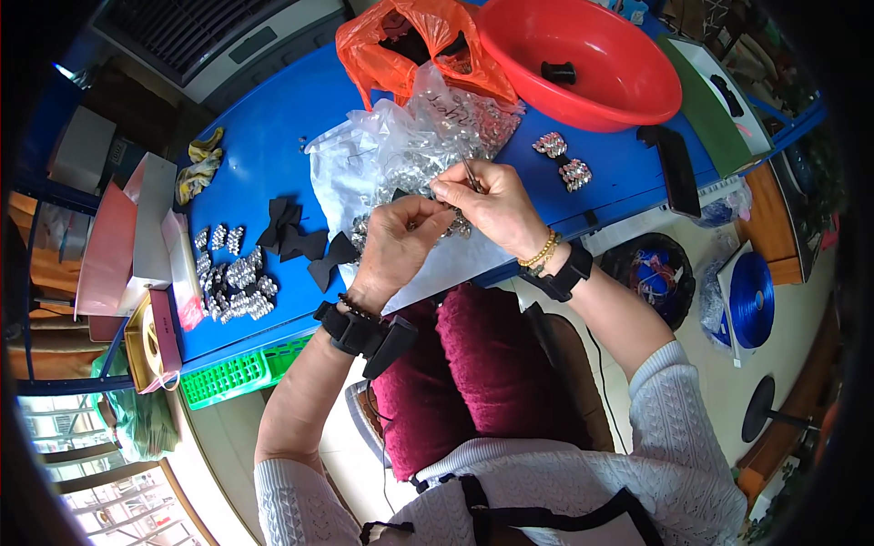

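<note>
My left hand (401, 238) and my right hand (496, 205) work close together above a clear plastic bag (350, 150) full of silvery rhinestones. My left fingers are pinched; a bit of black shows just beyond them, but what they hold is mostly hidden. Between my right thumb and fingers is a thin dark metal tool (472, 175), its kind unclear. Glittering stones (460, 226) show under both hands. Several black fabric bows (300, 241) lie left of my left hand. Farther left are several rhinestone-covered bows (244, 287), and another rhinestone bow (563, 162) lies right of the bag.
The blue table (264, 164) carries an orange plastic bag (364, 45) and a red basin (583, 73) with a black spool (558, 73) inside. A phone (675, 173) stands by the right edge. A green basket (228, 378) sits under the table's left front edge.
</note>
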Tool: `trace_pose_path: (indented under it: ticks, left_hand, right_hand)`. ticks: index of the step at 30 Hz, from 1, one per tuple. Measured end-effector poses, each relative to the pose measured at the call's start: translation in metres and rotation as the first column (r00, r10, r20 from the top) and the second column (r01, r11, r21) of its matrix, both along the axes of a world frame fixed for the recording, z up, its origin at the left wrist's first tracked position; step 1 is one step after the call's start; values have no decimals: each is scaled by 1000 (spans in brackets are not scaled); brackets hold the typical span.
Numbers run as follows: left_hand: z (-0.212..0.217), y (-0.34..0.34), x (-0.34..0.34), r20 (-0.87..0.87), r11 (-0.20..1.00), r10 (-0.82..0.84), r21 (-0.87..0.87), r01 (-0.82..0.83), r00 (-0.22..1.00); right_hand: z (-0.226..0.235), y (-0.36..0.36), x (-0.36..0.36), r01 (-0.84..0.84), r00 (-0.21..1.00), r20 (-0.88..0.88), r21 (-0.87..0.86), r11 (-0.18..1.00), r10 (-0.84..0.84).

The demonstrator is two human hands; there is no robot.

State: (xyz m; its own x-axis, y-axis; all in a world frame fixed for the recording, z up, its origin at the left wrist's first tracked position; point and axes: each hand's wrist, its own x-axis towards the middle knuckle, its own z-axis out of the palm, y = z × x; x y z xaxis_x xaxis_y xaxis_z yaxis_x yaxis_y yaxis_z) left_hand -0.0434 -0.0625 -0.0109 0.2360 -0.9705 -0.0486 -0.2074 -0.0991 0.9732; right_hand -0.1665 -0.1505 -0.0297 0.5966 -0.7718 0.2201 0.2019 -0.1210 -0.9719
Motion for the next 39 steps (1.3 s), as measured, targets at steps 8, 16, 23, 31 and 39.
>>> trace_pose_path:
  ticks: [8,16,23,31,39]
  left_hand:
    - [-13,5,0,518,989,6,-132,73,856]
    - [-9,6,-9,754,982,59,-160,96,654]
    - [-5,12,11,813,982,153,-188,5,562]
    - [-9,6,11,837,998,27,-54,32,547]
    - [2,4,15,847,986,70,-139,93,527]
  right_hand:
    - [25,-3,-17,23,995,83,259,965,-46]
    - [37,-23,-44,85,990,83,257,963,-110]
    - [36,-25,-45,62,997,29,212,975,-70]
    - [40,-23,-41,57,997,32,219,974,-66]
    - [54,-20,-53,74,995,60,168,983,-85]
